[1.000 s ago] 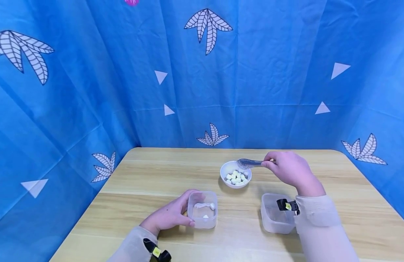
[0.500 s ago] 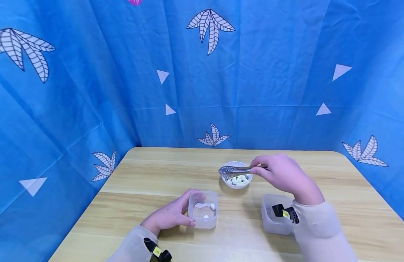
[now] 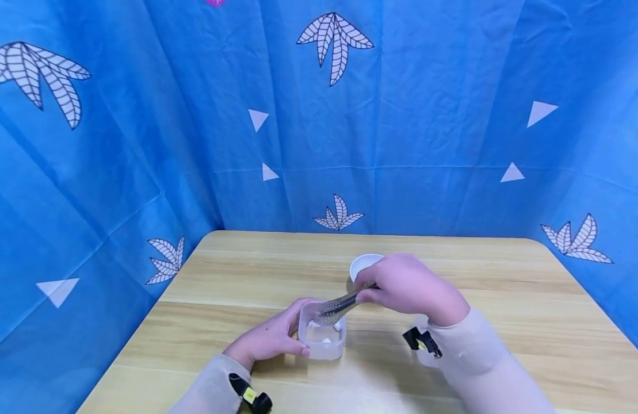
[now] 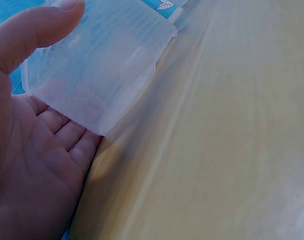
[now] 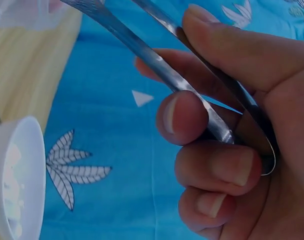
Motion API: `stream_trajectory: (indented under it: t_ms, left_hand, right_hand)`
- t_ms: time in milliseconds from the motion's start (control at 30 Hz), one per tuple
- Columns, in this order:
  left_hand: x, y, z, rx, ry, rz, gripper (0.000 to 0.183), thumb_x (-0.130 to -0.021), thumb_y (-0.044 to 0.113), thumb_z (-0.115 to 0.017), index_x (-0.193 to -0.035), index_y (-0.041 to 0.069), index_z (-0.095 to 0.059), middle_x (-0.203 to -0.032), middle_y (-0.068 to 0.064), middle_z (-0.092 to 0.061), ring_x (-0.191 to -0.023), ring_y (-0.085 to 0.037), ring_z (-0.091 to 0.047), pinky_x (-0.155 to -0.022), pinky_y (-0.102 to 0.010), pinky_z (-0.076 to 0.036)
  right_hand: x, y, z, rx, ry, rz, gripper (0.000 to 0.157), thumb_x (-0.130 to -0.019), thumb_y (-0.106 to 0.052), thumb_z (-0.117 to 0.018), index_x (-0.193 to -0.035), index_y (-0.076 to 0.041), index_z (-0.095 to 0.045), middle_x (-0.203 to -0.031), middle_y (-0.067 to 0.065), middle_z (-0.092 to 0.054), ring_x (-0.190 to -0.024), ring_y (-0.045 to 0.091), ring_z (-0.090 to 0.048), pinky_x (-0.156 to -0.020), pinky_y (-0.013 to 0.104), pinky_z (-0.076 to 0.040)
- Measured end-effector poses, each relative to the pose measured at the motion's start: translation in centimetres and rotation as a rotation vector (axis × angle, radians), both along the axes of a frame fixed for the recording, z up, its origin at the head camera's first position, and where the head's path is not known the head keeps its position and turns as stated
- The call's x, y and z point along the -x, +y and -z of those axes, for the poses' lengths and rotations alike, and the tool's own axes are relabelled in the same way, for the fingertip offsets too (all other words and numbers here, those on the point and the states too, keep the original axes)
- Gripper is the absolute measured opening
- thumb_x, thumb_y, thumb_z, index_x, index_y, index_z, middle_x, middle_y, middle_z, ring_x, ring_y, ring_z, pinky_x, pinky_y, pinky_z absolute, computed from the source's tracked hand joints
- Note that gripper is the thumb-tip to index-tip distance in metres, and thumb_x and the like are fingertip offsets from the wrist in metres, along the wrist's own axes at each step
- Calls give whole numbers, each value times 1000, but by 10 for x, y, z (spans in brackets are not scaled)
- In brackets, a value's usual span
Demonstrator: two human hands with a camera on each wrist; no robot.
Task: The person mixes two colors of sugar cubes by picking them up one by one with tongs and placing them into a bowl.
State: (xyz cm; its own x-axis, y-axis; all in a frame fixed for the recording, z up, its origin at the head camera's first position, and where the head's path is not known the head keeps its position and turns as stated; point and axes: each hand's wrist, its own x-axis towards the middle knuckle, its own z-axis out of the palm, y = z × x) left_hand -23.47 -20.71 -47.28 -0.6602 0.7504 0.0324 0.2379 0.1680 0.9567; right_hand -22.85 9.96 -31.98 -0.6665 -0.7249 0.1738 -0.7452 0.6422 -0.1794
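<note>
My left hand (image 3: 272, 335) holds a clear square plastic container (image 3: 326, 352) on the table, thumb on the near side and fingers round the back. A few white pieces lie inside it. In the left wrist view the thumb overlaps the wall of the container (image 4: 112, 65). My right hand (image 3: 409, 290) grips metal tongs (image 3: 341, 303) with perforated tips, which reach down into that container. Up close in the right wrist view, thumb and fingers wrap both arms of the tongs (image 5: 159, 65). Whether a piece sits between the tips, I cannot tell.
A white bowl (image 3: 364, 262) stands behind my right hand, partly covered by it; white pieces (image 5: 12, 185) show inside it in the right wrist view. A second plastic container (image 3: 427, 359) is mostly hidden under the right forearm. Blue cloth (image 3: 427, 115) hangs behind the wooden table (image 3: 256, 276).
The right hand has carried the tongs from over the bowl leftward and toward me, down into the held container. The left hand and its container have stayed in place.
</note>
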Motion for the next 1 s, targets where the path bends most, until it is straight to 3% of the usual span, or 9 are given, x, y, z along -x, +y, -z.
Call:
stream_trajectory:
  t_ms: [200, 400, 633, 1000]
  left_hand:
    - [0, 1, 0, 17, -15, -10, 89, -79, 23, -79, -154, 22, -31, -150, 2, -46, -141, -17, -41, -118, -29, -27]
    - [-3, 1, -3, 53, -42, -49, 90, -77, 26, -78, -153, 22, -31, -152, 0, -45, -141, -15, -39, -116, -27, -28]
    - [-3, 1, -2, 58, -35, -49, 87, -79, 27, -78, -153, 25, -32, -153, 1, -44, -142, -15, -38, -117, -28, -28]
    - [-1, 1, 2, 60, -33, -44, 86, -79, 29, -79, -152, 26, -33, -151, 2, -45, -141, -15, -39, -117, -29, -28]
  right_hand:
    - [-3, -16, 6, -64, 1, -47, 8, -89, -36, -77, -83, -33, -72, -73, -25, -52, -66, 3, -48, -59, 26, -45]
    - [-6, -27, 12, -119, -41, -24, 11, -87, -38, -78, -80, -32, -72, -68, -24, -52, -62, 4, -48, -57, 26, -43]
    - [-9, -36, 17, -180, -53, 20, 15, -85, -38, -79, -76, -33, -68, -62, -20, -49, -60, 8, -47, -53, 30, -39]
    - [-10, -35, 17, -169, -32, 0, 16, -85, -38, -80, -76, -32, -67, -63, -22, -49, -59, 7, -46, -53, 29, -39]
